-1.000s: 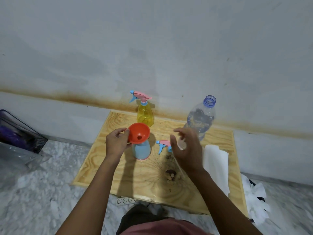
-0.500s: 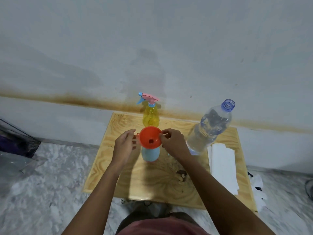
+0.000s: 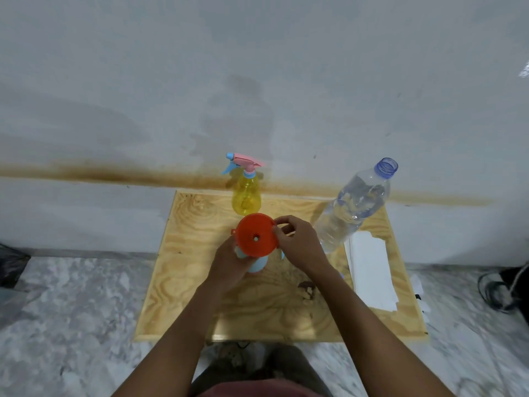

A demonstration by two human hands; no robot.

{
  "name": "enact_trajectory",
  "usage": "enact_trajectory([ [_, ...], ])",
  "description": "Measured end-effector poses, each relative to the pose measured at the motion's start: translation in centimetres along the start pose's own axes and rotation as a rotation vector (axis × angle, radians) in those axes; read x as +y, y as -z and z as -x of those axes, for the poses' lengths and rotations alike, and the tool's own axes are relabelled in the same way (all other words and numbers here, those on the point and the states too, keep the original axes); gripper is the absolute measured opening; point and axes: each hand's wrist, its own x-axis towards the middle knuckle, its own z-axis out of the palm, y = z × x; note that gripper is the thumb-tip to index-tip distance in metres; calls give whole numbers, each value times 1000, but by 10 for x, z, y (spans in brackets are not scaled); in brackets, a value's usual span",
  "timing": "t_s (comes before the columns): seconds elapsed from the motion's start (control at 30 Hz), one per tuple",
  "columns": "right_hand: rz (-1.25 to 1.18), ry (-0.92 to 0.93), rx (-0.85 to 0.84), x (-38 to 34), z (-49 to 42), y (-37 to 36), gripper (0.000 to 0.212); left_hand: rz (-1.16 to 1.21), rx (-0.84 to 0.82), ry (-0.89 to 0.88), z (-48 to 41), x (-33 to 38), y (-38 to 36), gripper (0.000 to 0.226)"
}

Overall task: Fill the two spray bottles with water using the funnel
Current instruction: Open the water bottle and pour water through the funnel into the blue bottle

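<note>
An orange funnel (image 3: 256, 235) sits in the neck of a light blue spray bottle (image 3: 258, 264) at the middle of the wooden board (image 3: 189, 253). My left hand (image 3: 229, 260) grips the blue bottle just under the funnel. My right hand (image 3: 297, 242) pinches the funnel's right rim. A yellow spray bottle (image 3: 246, 196) with a pink and blue trigger head stands at the board's back edge. A clear water bottle (image 3: 355, 204), uncapped and partly full, stands at the back right. The blue bottle's loose trigger head is hidden behind my right hand.
A folded white cloth (image 3: 370, 273) lies along the board's right side. A dark knot (image 3: 307, 287) marks the wood near my right wrist. The board rests on a marble floor against a stained wall. Black cables (image 3: 503, 287) lie at the far right.
My right hand came in from near the water bottle and took the funnel's rim. My left hand slid from the funnel's left edge down onto the blue bottle.
</note>
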Motion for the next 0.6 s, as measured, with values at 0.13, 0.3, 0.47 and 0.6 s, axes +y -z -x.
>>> enact_trajectory([
  [0.13,-71,9,58,4,12,7,14,-26,-11,-13,-1,0,0,47],
  [0.3,-227,-70,126,30,31,24,12,22,-22,-10,-2,-2,-1,60],
  [0.47,-105,-261,154,91,51,22,12,29,-25,29,-5,-5,-3,65],
  [0.6,21,-370,160,123,53,9,18,-14,-11,21,-7,-5,-3,60],
])
